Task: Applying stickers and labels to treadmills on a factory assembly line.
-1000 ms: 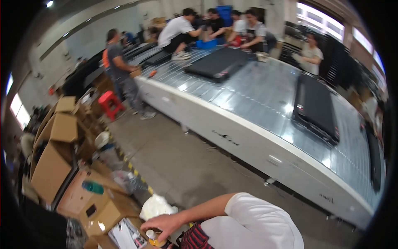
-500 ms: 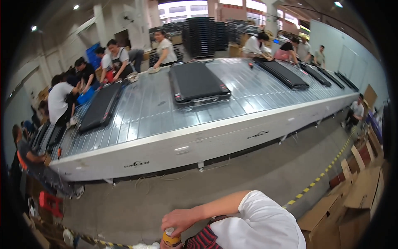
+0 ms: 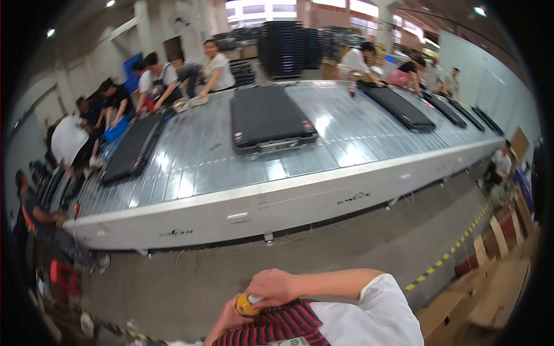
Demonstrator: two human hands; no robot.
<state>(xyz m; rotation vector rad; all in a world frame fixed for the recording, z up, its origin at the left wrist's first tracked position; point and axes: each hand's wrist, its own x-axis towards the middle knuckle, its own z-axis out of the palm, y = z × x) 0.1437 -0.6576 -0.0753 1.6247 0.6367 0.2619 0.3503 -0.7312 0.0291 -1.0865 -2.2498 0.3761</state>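
Observation:
A small yellow bottle (image 3: 244, 307) with a white cap (image 3: 254, 299) is held close to my body at the bottom of the view. My left hand (image 3: 229, 315) is wrapped round the bottle's yellow body from the left. From above and to the right, my right hand (image 3: 273, 288) closes its fingers on the white cap. The bottle lies tilted, its cap toward my right hand. Part of its body is hidden by my hands. Below it show a red-and-black striped cloth (image 3: 283, 324) and my white sleeve.
Beyond me runs a long metal-topped conveyor table (image 3: 202, 161) carrying black padded panels (image 3: 270, 115). Several people work along its far side and ends. A red stool (image 3: 66, 277) stands at the left, cardboard boxes (image 3: 496, 288) at the right behind yellow-black floor tape (image 3: 450, 248).
Both hands have risen with the bottle, which has tipped over from nearly upright. My left hand shows more now. The head view has shifted slightly, and a panel on the table sits further left.

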